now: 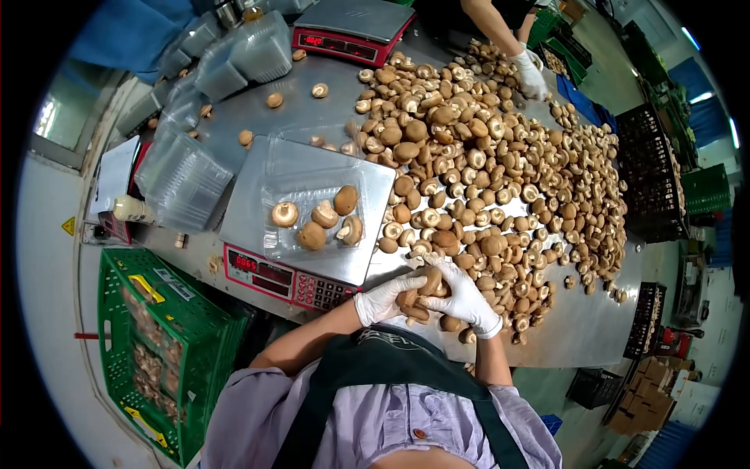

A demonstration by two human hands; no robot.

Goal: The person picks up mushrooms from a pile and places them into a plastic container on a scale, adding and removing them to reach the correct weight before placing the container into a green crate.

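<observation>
Both my hands wear white gloves and meet at the near edge of the mushroom pile (484, 172). My left hand (384, 298) cups several brown mushrooms (412, 303) from below. Over those same mushrooms lies my right hand (462, 295), fingers curled around them. Left of my hands stands a red-fronted scale (291, 275). On its pan rests a clear plastic tray (308, 207) holding several mushrooms.
Stacks of empty clear trays (183, 176) lie at the left and back left. A second scale (351, 31) stands at the far end. Another person's gloved hand (531, 74) works at the pile's far side. A green crate (156, 344) of packed mushrooms sits below left; black crates (652, 172) stand right.
</observation>
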